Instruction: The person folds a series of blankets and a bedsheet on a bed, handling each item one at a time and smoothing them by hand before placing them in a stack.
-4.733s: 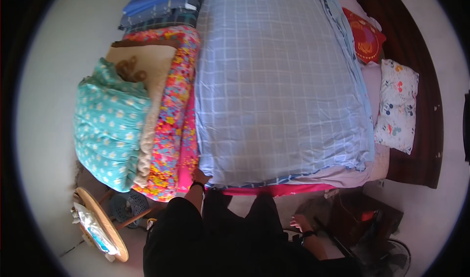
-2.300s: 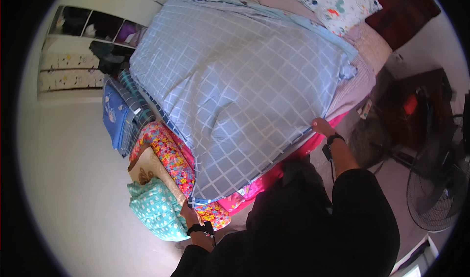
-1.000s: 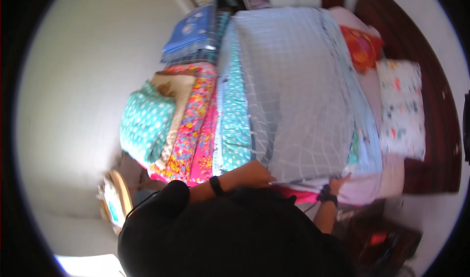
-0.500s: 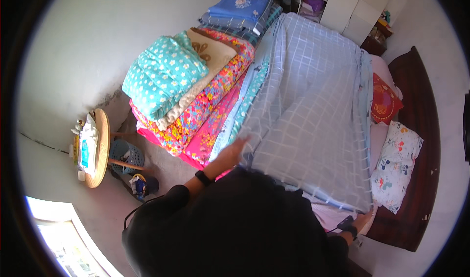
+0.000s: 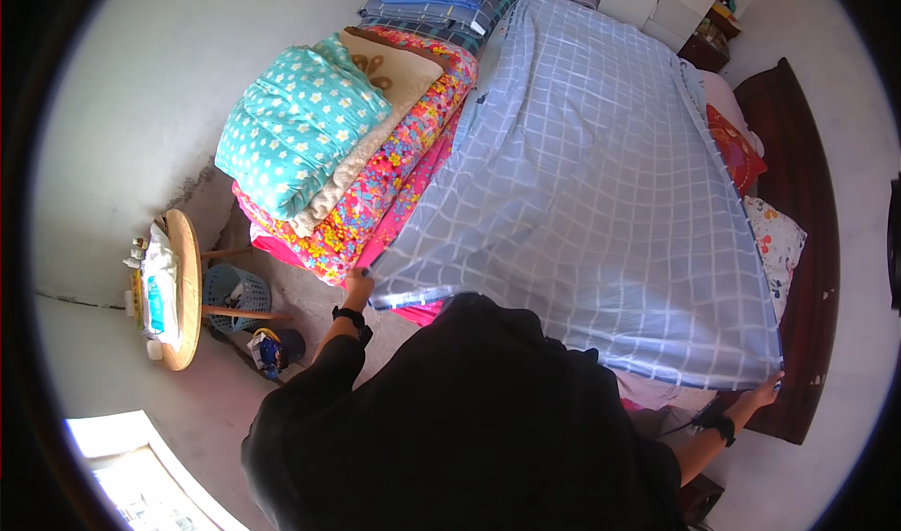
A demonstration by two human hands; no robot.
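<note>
By the pale wall [image 5: 131,146], your blue checked cover [image 5: 601,193] looks mostly spread, left hand [image 5: 358,289] and right hand [image 5: 767,391] pinching its near corners (creases left, edge not laid).

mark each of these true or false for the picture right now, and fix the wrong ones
1. The left hand grips the edge of the blue checked cover. True.
2. The right hand is empty. False: it also grips the edge of the cover.
3. The teal flowered quilt lies on top of the beige blanket. True.
4. The red cushion lies on the stack of folded bedding. False: it is beside the dark wooden headboard.
5. The round table is on the person's right. False: it is on the left.
</note>
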